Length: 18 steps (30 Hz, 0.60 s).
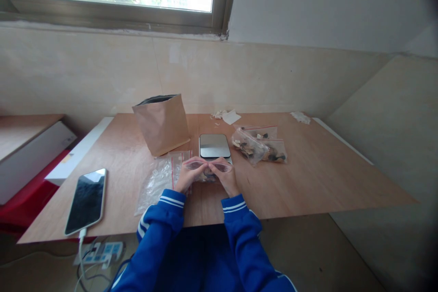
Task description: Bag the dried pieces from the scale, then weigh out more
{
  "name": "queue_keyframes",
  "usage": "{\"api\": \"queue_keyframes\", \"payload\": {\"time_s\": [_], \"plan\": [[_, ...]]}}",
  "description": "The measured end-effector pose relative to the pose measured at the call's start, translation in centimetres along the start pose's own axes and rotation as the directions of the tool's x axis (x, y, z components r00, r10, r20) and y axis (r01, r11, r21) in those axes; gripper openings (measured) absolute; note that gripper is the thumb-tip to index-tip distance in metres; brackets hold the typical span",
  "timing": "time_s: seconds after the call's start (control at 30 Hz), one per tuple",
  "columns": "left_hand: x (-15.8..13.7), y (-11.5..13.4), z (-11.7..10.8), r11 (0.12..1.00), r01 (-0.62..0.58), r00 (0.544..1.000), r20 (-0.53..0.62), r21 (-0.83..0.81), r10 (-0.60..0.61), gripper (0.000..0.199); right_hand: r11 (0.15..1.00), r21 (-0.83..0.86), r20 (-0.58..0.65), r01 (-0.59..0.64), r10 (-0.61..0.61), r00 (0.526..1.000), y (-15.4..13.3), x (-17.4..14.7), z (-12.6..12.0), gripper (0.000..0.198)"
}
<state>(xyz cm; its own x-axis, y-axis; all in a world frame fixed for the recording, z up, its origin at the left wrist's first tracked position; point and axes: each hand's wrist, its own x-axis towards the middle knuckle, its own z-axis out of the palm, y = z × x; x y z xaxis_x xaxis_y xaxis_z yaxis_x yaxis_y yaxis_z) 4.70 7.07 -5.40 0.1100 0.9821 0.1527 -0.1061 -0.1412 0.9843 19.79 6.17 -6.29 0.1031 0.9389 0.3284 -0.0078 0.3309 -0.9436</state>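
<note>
Both my hands pinch the red-edged top of a clear zip bag [206, 175], close to the table's front edge. My left hand [187, 174] grips the left part of the bag's mouth, and my right hand [225, 175] grips the right part. Their thumbs meet near the middle. Dark and pale bits show inside the bag, though my fingers hide much of it. Just beyond stands a small kitchen scale [214, 145] with a bare metal plate. Left of my left hand lie flat clear zip bags [155, 182].
Filled zip bags [258, 145] lie right of the scale. A brown paper pouch [162, 124] stands open-topped at back left. A phone [86, 201] with a charging cable [82, 233] rests at the left edge. Crumpled scraps [231, 117] lie along the back.
</note>
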Motion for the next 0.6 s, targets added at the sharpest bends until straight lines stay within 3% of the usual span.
{"api": "queue_keyframes", "payload": {"time_s": [0.2,0.6], "plan": [[0.01,0.18,-0.02,1.0,0.006,1.0,0.002,0.017,-0.006,0.025,1.0,-0.016,-0.014,-0.014,0.014,1.0,-0.05,-0.11,0.05,0.018],[0.39,-0.05,-0.41,0.998,0.051,0.992,-0.118,-0.03,-0.054,0.028,0.996,-0.019,-0.105,-0.089,0.087,0.991,0.57,0.15,-0.33,0.028]]}}
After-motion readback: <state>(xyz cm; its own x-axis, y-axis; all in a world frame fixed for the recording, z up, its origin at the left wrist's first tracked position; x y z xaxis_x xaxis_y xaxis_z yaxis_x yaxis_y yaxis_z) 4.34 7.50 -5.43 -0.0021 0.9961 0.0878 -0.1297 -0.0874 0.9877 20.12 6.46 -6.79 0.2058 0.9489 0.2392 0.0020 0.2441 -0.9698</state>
